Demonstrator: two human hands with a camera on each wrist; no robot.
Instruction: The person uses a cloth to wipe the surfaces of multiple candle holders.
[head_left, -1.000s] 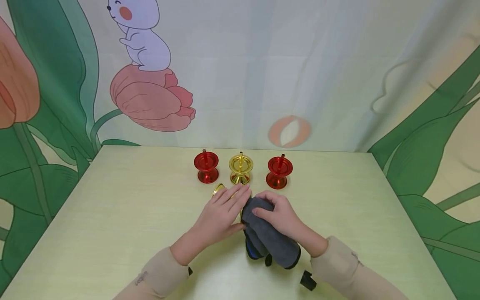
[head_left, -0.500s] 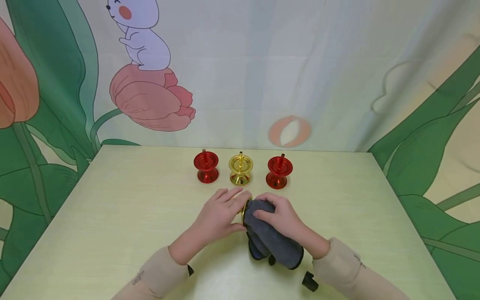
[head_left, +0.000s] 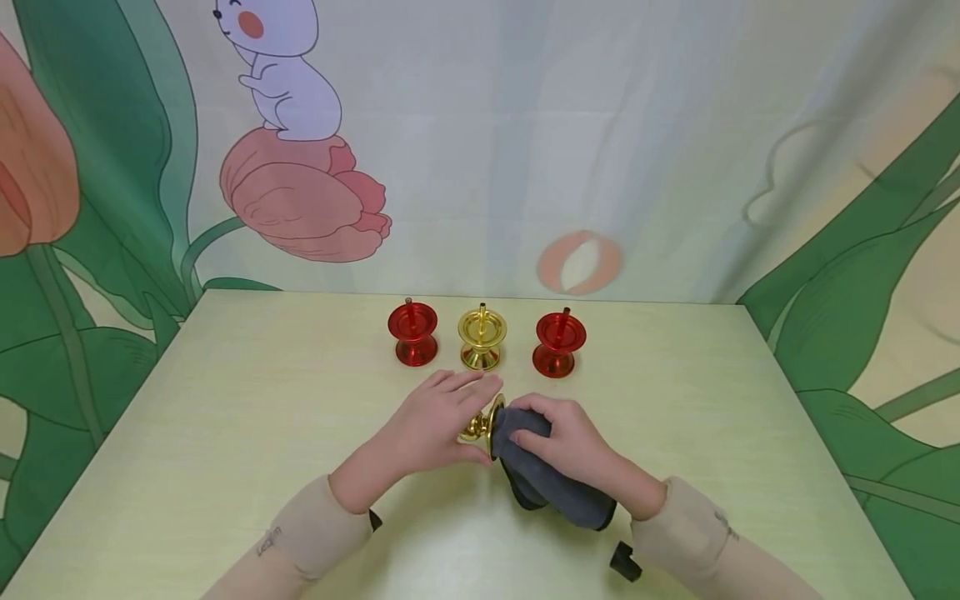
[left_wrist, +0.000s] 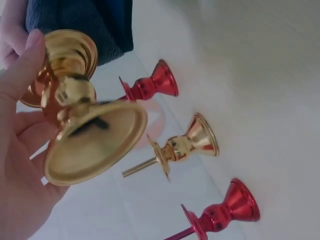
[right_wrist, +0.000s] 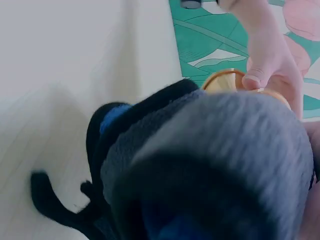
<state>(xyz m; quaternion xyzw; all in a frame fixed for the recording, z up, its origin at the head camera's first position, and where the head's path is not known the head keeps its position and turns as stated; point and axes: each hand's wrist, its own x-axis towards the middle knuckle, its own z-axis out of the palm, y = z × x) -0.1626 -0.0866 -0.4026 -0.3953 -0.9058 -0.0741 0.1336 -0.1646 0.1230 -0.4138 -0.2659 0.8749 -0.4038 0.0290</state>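
My left hand [head_left: 423,427] grips a shiny gold candle holder [left_wrist: 97,150], held on its side above the table. In the left wrist view its thumb lies along the stem, fingers on the far side. My right hand [head_left: 573,437] holds a folded dark grey cloth [head_left: 558,483] with black edging against the holder's right-hand disc end. That end's face is hidden by the cloth. Blue lining and a black strap [right_wrist: 55,205] show in the right wrist view. Behind the hands stand a red candle holder [head_left: 412,327], a gold one [head_left: 482,332] and another red one [head_left: 557,335], all upright.
A pale table [head_left: 262,400] carries everything. At its back edge hangs a curtain [head_left: 465,150] printed with flowers and a white animal. A small black piece [head_left: 625,562] shows beside the right sleeve.
The held candle holder has turned, and its disc and stem now show between the hands. The cloth has shifted slightly right with my right hand. The standing holders stayed put.
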